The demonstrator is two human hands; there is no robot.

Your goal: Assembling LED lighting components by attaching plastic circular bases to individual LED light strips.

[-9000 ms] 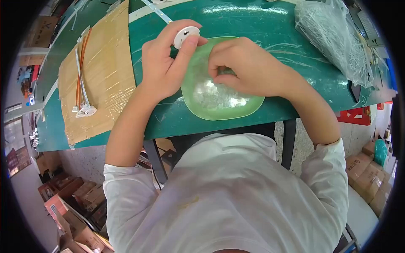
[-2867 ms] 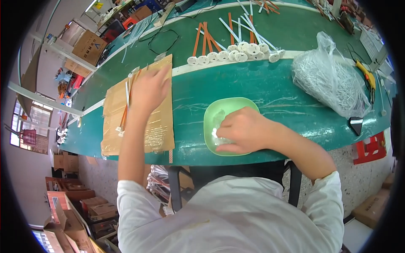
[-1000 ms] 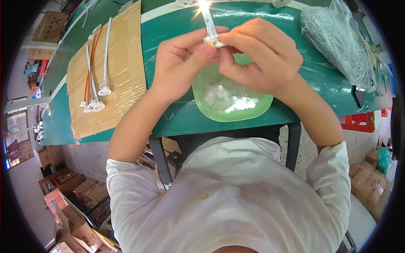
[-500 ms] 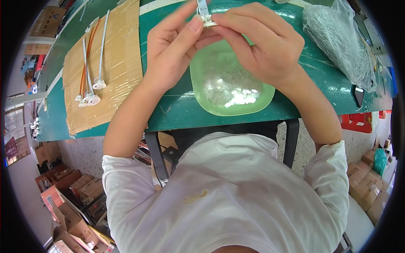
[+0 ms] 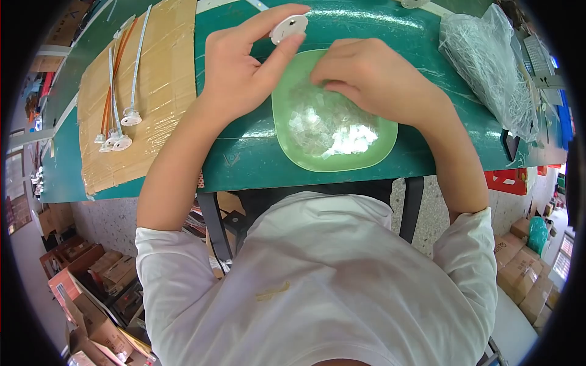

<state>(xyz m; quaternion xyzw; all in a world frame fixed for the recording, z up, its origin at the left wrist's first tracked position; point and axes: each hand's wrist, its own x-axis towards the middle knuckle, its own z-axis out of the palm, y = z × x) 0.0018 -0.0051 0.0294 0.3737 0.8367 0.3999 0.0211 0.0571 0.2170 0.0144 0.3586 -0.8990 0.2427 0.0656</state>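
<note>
My left hand (image 5: 238,73) pinches a white round end cap (image 5: 293,25) between thumb and index finger, its flat face with a small dark mark turned up. A pale strip (image 5: 257,5) runs out beyond that hand to the top edge, seemingly joined to the cap. Over the far right side of a green plastic bowl (image 5: 283,141), my right hand (image 5: 384,76) reaches down with its fingers curled together. Small clear plastic pieces (image 5: 351,140) lie in the bowl, shiny on the near side. What the right fingertips hold, if anything, is hidden.
On the left, a cardboard sheet (image 5: 165,122) carries several strips with white end caps (image 5: 130,118) and orange lengths. A clear bag of thin translucent strands (image 5: 488,67) lies at the right of the green table (image 5: 250,165). A small black object (image 5: 510,145) sits below it.
My hands have parted. The left keeps the white cap and has turned its flat face up; the right has left the cap and dropped into the green bowl.
</note>
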